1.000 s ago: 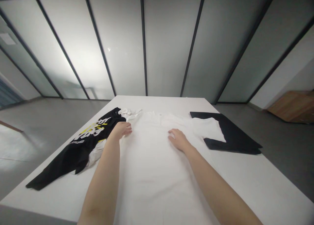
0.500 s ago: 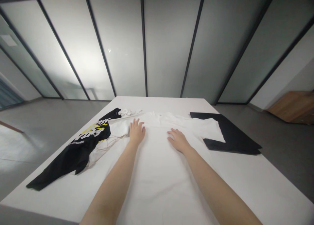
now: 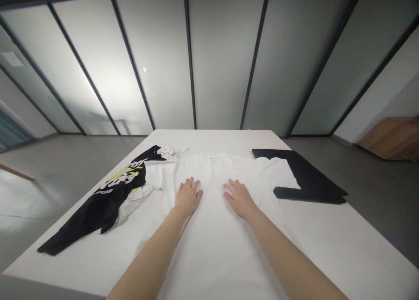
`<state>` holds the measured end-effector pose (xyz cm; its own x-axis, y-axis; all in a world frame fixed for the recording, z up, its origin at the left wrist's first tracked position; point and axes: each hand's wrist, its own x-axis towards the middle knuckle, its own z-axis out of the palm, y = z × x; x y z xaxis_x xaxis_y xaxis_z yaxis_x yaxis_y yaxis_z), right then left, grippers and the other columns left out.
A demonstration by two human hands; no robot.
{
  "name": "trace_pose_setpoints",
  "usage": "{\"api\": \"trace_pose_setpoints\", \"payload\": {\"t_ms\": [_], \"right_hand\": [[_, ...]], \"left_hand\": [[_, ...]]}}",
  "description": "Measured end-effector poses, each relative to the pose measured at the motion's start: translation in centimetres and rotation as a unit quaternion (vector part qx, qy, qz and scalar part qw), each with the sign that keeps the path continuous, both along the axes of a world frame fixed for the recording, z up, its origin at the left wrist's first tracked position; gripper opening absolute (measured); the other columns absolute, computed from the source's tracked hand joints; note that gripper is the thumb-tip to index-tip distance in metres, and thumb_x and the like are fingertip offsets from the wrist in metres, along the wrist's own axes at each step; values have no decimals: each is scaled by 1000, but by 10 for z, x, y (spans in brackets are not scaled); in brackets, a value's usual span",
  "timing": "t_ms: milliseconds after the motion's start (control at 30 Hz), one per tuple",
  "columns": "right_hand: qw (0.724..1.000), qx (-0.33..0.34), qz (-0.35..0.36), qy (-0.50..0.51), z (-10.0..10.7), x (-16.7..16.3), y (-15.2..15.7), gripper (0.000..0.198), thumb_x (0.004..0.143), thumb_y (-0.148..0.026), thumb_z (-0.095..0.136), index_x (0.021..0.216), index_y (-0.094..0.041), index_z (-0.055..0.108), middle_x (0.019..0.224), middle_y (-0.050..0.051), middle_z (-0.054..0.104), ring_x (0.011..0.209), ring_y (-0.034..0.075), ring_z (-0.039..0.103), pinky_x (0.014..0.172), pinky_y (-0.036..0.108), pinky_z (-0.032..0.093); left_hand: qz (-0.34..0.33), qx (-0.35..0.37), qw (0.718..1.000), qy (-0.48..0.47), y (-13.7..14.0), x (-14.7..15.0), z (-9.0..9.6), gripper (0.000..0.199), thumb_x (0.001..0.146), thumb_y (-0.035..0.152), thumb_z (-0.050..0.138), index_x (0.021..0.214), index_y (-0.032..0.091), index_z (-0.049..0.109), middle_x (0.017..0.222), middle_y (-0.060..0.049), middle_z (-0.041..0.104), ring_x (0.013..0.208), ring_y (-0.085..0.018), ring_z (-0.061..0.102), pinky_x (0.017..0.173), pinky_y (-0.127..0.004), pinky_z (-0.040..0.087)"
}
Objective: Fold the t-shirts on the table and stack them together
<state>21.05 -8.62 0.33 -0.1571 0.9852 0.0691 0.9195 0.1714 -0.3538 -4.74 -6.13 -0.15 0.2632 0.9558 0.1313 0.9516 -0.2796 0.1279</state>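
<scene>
A white T-shirt [image 3: 216, 230] lies spread over the table, its collar toward the far end and its sleeves out to both sides. On the left part of its chest my left hand [image 3: 189, 197] rests flat, fingers spread. My right hand [image 3: 240, 198] lies palm down on the right part of the chest, fingers also apart. Neither hand grips the cloth. The shirt's right sleeve overlaps a folding board [image 3: 310, 182], or some similar flat black piece. Its left sleeve reaches a black garment [image 3: 94, 210] with white and yellow lettering.
The white table [image 3: 340, 234] extends beyond the shirt on all visible sides. Crumpled white cloth [image 3: 168, 151] lies by the black garment's far end. Frosted glass panels [image 3: 222, 64] stand behind the table, and a wooden piece [image 3: 393, 138] is on the floor at right.
My left hand has moved nearer to me and slightly right, off the sleeve side onto the chest. My right hand has drawn back slightly. The left sleeve looks flatter.
</scene>
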Motion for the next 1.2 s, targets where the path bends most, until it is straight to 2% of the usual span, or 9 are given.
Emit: {"api": "trace_pose_setpoints", "payload": {"t_ms": [133,233,433,567,700,767,867,1033,1200], "right_hand": [[999,-3,-28,-37,-4,0,-31,54,105,-37,48,156,-21,55,171,16,38,159,40,31,128,57,22],[998,-1,-48,-38,-12,1,-53,56,105,-41,46,157,-24,54,173,15,35,159,41,29,128,61,19],[994,-20,-90,-58,-22,-5,-77,60,102,-47,49,161,-31,49,173,13,34,159,48,27,124,70,18],[994,-30,-94,-51,-12,-17,-48,60,102,-52,52,157,-28,53,172,19,35,155,53,31,120,73,23],[996,-3,-67,-53,1,-20,14,56,107,-49,44,157,-26,51,171,18,37,157,44,32,124,64,24],[996,-2,-58,-62,6,-13,45,56,108,-48,42,159,-28,50,173,16,35,158,42,32,124,64,22],[993,-10,-93,-72,9,8,80,57,108,-48,41,160,-26,48,172,16,36,157,42,33,124,64,23],[985,17,-157,-73,7,42,98,56,107,-46,39,157,-23,53,168,18,41,154,41,36,121,62,30],[977,32,-207,-47,1,60,96,49,105,-41,41,145,-23,64,160,21,49,141,40,52,113,59,41]], "left_hand": [[29,-4,999,22,-28,2,-2,59,107,46,41,159,19,49,169,-20,40,156,-39,36,125,-60,31],[38,-5,999,21,-47,4,-5,60,106,48,40,161,24,48,171,-17,38,157,-41,34,124,-64,30],[68,-32,997,34,-66,8,-13,64,103,53,42,164,33,44,173,-18,33,156,-53,28,112,-84,26],[56,-33,997,32,-39,20,-10,71,102,62,40,163,26,46,170,-24,35,153,-57,32,110,-84,28],[34,-31,999,4,16,32,-1,67,106,60,34,164,27,44,172,-18,36,157,-49,29,119,-77,24],[55,-27,998,-1,44,27,3,66,106,58,36,163,27,45,173,-15,34,158,-48,27,121,-74,23],[102,-14,995,0,77,6,7,65,106,53,37,162,21,46,171,-18,37,157,-45,31,124,-65,27],[99,27,995,7,103,-32,6,61,106,46,42,158,16,50,166,-20,44,154,-39,40,124,-53,32],[106,55,993,-12,103,-43,2,55,104,40,47,149,12,59,160,-21,51,150,-36,45,125,-47,31]]}}
